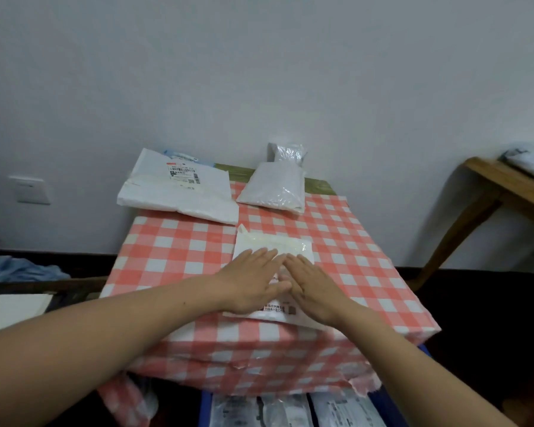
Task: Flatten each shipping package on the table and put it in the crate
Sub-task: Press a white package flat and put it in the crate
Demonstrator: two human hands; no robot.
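- I've got both hands down on the white poly mailer (279, 245), which lies at centre frame on the red-checked table (179, 251).
- The left hand (253, 280) is flat, its fingers (261, 257) straight and held close together, palm on the plastic.
- The right hand (313, 286) does the same, with straight, closed fingers angled up and to the left. The fingertips of the two hands almost meet over the middle of the mailer.
- Nothing is pinched; this is pressing, not gripping.
- Here's what matters: the mailer's long axis runs from the near table edge straight up the frame toward the wall.
- The hands cover its near half. The uncovered part, wrinkled and a little puffy, lies just beyond the fingertips, upward in the frame.
- So I judge the next stroke goes forward along that axis, away from the body.
- The blue crate (205, 408) sits the opposite way, at the bottom of the frame under the near table edge, with flat packages (346, 409) already in it (labels too blurred to read).
- I'd call the right hand slightly nearer to the crate opening, but it's close.
- A large labelled mailer (179, 195) and a bubble pouch (273, 191) wait at the table's far end, well apart from the hands.
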